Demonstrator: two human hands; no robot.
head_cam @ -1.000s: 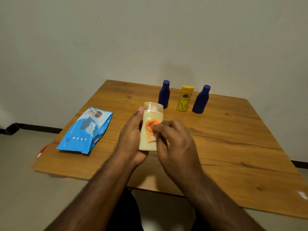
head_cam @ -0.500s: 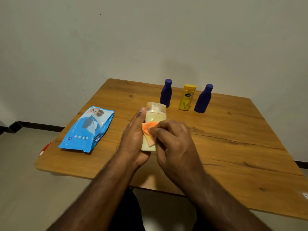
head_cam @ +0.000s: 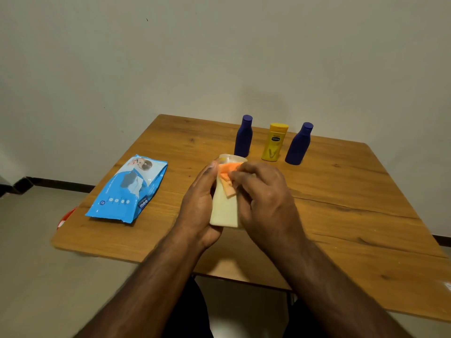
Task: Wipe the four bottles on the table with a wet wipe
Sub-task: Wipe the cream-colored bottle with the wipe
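My left hand (head_cam: 197,203) wraps around the pale cream plastic bottle (head_cam: 225,211) above the near middle of the wooden table (head_cam: 353,215), holding it steady so my right hand (head_cam: 263,198) can pinch the orange wet wipe (head_cam: 227,178) and rub near its cap.

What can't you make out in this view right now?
- Cream bottle: its far side and base, hidden by the left hand and right hand.
- Orange wipe: mostly covered by the right hand's fingers.
- Yellow bottle: label text too small.
- Red object: mostly hidden by the table edge.
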